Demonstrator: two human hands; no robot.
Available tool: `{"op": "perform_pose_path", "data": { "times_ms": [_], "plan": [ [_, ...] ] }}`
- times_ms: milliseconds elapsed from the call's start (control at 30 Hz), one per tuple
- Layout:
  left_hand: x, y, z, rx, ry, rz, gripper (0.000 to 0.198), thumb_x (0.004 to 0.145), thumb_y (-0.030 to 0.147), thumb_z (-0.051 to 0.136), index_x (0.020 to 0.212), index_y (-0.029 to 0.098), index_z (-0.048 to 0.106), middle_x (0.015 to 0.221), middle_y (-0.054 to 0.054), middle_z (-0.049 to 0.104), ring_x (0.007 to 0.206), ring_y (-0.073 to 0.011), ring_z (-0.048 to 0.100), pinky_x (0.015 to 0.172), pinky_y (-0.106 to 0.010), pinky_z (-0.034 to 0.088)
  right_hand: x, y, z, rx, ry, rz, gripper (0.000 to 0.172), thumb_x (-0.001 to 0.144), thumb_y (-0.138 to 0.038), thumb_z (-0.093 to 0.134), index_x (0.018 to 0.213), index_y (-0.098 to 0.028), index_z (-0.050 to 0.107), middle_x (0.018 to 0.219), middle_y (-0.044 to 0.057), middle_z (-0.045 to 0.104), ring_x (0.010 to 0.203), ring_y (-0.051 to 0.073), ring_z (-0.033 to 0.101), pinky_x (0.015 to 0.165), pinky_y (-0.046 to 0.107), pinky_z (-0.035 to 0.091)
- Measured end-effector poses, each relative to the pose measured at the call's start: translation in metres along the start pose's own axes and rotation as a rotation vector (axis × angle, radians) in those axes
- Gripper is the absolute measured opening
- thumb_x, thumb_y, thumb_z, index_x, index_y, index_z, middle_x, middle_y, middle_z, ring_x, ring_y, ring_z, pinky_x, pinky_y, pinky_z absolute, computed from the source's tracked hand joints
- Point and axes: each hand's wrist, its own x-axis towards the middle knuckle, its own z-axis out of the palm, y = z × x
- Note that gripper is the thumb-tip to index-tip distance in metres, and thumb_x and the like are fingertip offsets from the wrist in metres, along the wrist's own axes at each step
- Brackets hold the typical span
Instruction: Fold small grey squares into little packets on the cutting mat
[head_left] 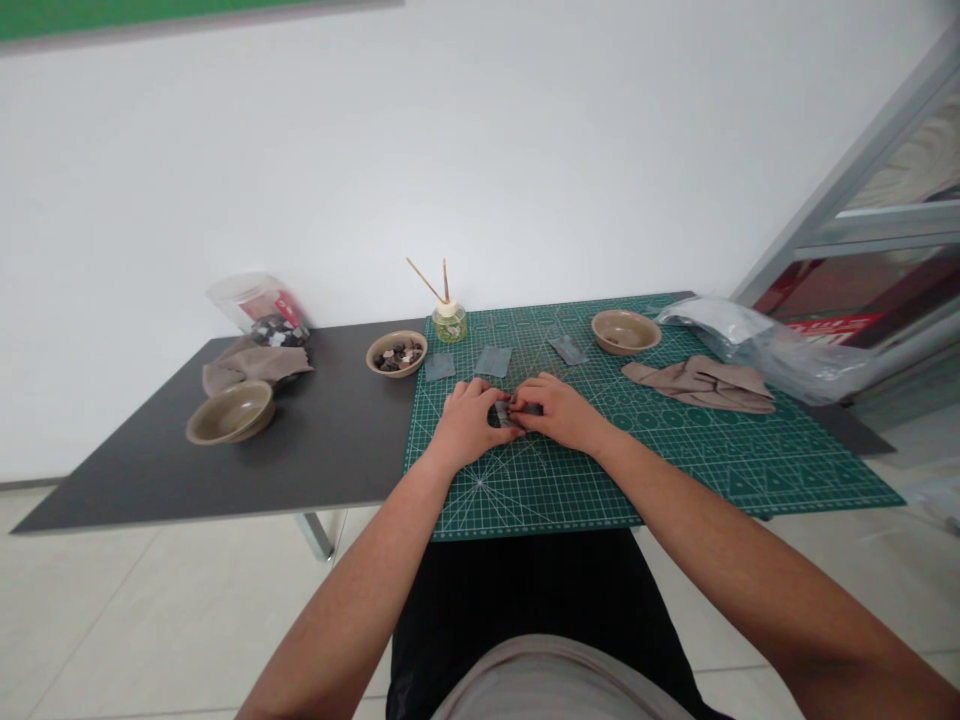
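Observation:
Over the green cutting mat (525, 490), my left hand (474, 420) and my right hand (556, 408) meet close together. Between them is a small see-through plastic bag (503, 414), partly hidden by the fingers. My left thumb and fingers grip its left side. The right fingertips are pinched at its upper edge; whether they also hold a small piece I cannot tell. Just beyond the hands lie more flat little bags: one bag (440, 367) at left, another bag (493, 361) in the middle and a third bag (568, 350) at right.
A bowl of small dark and pale pieces (397, 355) stands left of the mat, near a reed diffuser bottle (450, 325). Farther left are a tan bowl (231, 413), a brown cloth (255, 365) and a clear bag (259, 305). Rightward sit another bowl (626, 332), a cloth (701, 383) and plastic wrapping (765, 340).

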Motion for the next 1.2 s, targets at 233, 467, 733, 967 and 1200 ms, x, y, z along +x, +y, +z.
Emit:
{"op": "perform_pose_path", "data": {
  "times_ms": [233,467,733,967,1200],
  "plan": [
    [0.0008,0.0,-0.0005,-0.001,-0.013,-0.005,0.049,0.074,0.054,0.071,0.115,0.027,0.065,0.115,-0.005,0.058,0.107,-0.0272,0.048,0.095,-0.042,0.041,-0.0006,-0.0014,0.0,-0.039,0.042,0.087,0.016,0.075,-0.016,0.07,0.068,-0.021,0.056,0.078,0.001,0.058,0.082,0.019,0.05,0.076,0.032,0.039],
    [0.0006,0.0001,-0.0001,0.003,-0.007,0.001,0.049,0.074,0.055,0.071,0.112,0.026,0.066,0.114,-0.005,0.059,0.105,-0.0266,0.049,0.094,-0.041,0.042,0.0001,0.0001,0.0003,0.0,-0.007,-0.004,0.008,0.082,-0.019,0.068,0.077,-0.02,0.062,0.088,0.001,0.066,0.086,0.019,0.052,0.083,0.033,0.039],
    [0.0,0.0003,-0.0006,-0.001,-0.001,0.003,0.049,0.075,0.055,0.07,0.115,0.026,0.065,0.115,-0.005,0.059,0.106,-0.0274,0.049,0.095,-0.042,0.042,0.0,-0.0018,0.0007,-0.051,0.053,0.089,0.012,0.077,-0.016,0.071,0.072,-0.02,0.06,0.083,0.002,0.062,0.085,0.02,0.05,0.079,0.032,0.039],
    [0.0004,-0.0006,0.0002,-0.005,0.003,0.005,0.048,0.073,0.051,0.073,0.113,0.026,0.066,0.114,-0.005,0.059,0.105,-0.0269,0.049,0.095,-0.042,0.042,0.0005,0.0012,0.0017,0.009,-0.004,0.0,0.013,0.079,-0.017,0.07,0.072,-0.02,0.06,0.085,0.0,0.064,0.084,0.018,0.051,0.082,0.032,0.039],
    [0.0003,-0.0016,0.0015,-0.008,0.012,0.012,0.051,0.074,0.057,0.071,0.115,0.026,0.066,0.114,-0.005,0.058,0.104,-0.0271,0.048,0.095,-0.043,0.042,0.0003,0.0005,0.0017,-0.061,0.06,0.088,0.012,0.079,-0.019,0.07,0.073,-0.02,0.059,0.083,0.002,0.061,0.084,0.02,0.05,0.078,0.032,0.039]
  ]
}}
